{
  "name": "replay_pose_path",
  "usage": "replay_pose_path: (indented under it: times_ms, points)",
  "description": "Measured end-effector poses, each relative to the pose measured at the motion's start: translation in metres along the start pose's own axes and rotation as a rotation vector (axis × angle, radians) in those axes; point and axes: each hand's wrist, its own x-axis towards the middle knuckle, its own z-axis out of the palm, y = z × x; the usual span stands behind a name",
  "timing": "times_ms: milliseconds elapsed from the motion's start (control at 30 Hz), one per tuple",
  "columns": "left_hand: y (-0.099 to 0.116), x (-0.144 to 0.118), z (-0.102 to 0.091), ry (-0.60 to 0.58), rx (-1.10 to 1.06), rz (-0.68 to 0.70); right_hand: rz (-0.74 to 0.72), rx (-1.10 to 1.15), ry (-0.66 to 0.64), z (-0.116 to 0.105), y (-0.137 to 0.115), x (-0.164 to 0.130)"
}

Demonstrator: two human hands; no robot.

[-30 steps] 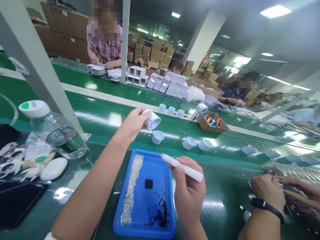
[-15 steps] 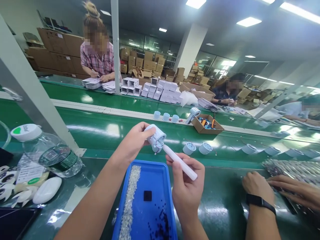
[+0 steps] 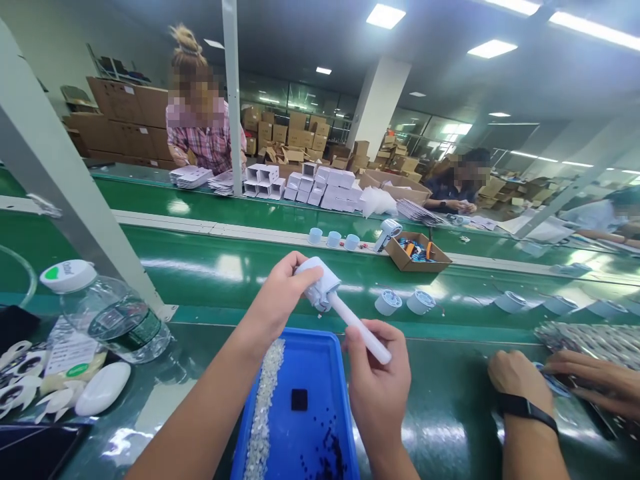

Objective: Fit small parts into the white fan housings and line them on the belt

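Far left clutter: a clear bottle [image 3: 113, 320] with a white cap lay tilted on the green bench [image 3: 450, 400], beside a white oval case [image 3: 103, 397] and some black-and-white shapes.
Left hand: the left hand [image 3: 280, 297] was raised over the far end of the tray, fingers and thumb pinching a small white cup-shaped part [image 3: 320, 281] with its open end turned toward the right.
Tray: a blue tray [image 3: 310, 347] sat on the bench under both hands, holding a strip of pale beads [image 3: 265, 393] along its left side, a small black square [image 3: 299, 399] in the middle and dark beads [image 3: 327, 453] nearer the person.
Right hand: the right hand [image 3: 377, 383] was closed around a white pen-like tool [image 3: 357, 327], its tip meeting the open end of the cup-shaped part.
Belt: two more white cups [image 3: 405, 302] stood on the green conveyor [image 3: 210, 250] just beyond, with a small cardboard box [image 3: 417, 250] farther back.
Far right: a co-worker's hands [image 3: 550, 380], one wrist with a black band, rested on shiny packets [image 3: 590, 337].
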Motion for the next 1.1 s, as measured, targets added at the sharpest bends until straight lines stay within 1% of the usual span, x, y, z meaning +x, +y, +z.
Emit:
replay_pose_path:
  times_ms: [33, 100, 133, 167, 200, 233, 300, 333, 367, 400, 433, 467, 533, 567, 600, 633, 700, 767, 800, 867, 933, 967, 1033, 1100]
  points:
    - [-0.002, -0.001, 0.003, 0.058, 0.004, 0.061, 0.058, -0.072, -0.08, -0.002, 0.002, -0.002]
    - [-0.006, -0.005, 0.01, 0.198, 0.042, 0.212, 0.146, -0.136, -0.3, -0.004, 0.004, -0.009]
    - [-0.009, -0.008, 0.014, 0.245, 0.073, 0.272, 0.179, -0.123, -0.372, -0.004, 0.004, -0.014]
    - [-0.012, -0.01, 0.018, 0.266, 0.089, 0.309, 0.212, -0.095, -0.394, -0.004, 0.004, -0.021]
    - [-0.016, -0.011, 0.021, 0.251, 0.075, 0.313, 0.252, -0.055, -0.374, -0.003, 0.002, -0.027]
    - [-0.019, -0.013, 0.024, 0.208, 0.013, 0.286, 0.308, -0.004, -0.331, -0.002, -0.001, -0.033]
    - [-0.025, -0.014, 0.027, 0.102, -0.172, 0.204, 0.444, 0.114, -0.262, 0.0, -0.008, -0.042]
    - [-0.027, -0.014, 0.027, 0.075, -0.251, 0.19, 0.499, 0.159, -0.247, 0.001, -0.011, -0.044]
    - [-0.028, -0.014, 0.027, 0.065, -0.285, 0.208, 0.536, 0.183, -0.236, 0.002, -0.014, -0.044]
    - [-0.027, -0.014, 0.026, 0.064, -0.264, 0.25, 0.553, 0.183, -0.227, 0.002, -0.016, -0.043]
    - [-0.026, -0.014, 0.024, 0.06, -0.203, 0.299, 0.547, 0.165, -0.226, 0.002, -0.016, -0.039]
    - [-0.025, -0.014, 0.022, 0.03, -0.128, 0.328, 0.524, 0.134, -0.226, 0.001, -0.015, -0.035]
    - [-0.021, -0.013, 0.016, -0.099, -0.014, 0.289, 0.457, 0.074, -0.234, -0.005, -0.008, -0.024]
    - [-0.02, -0.012, 0.013, -0.146, 0.027, 0.26, 0.436, 0.056, -0.263, -0.009, -0.002, -0.019]
    - [-0.019, -0.01, 0.008, -0.155, 0.055, 0.251, 0.44, 0.045, -0.31, -0.014, 0.004, -0.014]
    - [-0.019, -0.007, 0.003, -0.124, 0.082, 0.274, 0.464, 0.04, -0.36, -0.021, 0.01, -0.01]
    - [-0.021, 0.0, -0.007, 0.018, 0.188, 0.385, 0.556, 0.055, -0.444, -0.033, 0.023, -0.005]
    - [-0.025, 0.01, -0.019, 0.135, 0.304, 0.448, 0.641, 0.083, -0.446, -0.044, 0.034, -0.004]
    - [-0.028, 0.015, -0.025, 0.171, 0.358, 0.441, 0.665, 0.099, -0.429, -0.048, 0.037, -0.005]
    - [-0.035, 0.025, -0.037, 0.218, 0.462, 0.382, 0.682, 0.11, -0.403, -0.052, 0.042, -0.007]
    - [-0.045, 0.036, -0.051, 0.228, 0.587, 0.296, 0.645, 0.072, -0.405, -0.052, 0.044, -0.01]
    - [-0.052, 0.041, -0.058, 0.209, 0.688, 0.249, 0.608, 0.04, -0.408, -0.05, 0.044, -0.011]
    - [-0.07, 0.05, -0.07, 0.131, 0.933, 0.16, 0.526, -0.028, -0.419, -0.047, 0.043, -0.013]
    - [-0.088, 0.056, -0.078, 0.052, 1.099, 0.119, 0.49, -0.07, -0.422, -0.043, 0.042, -0.015]
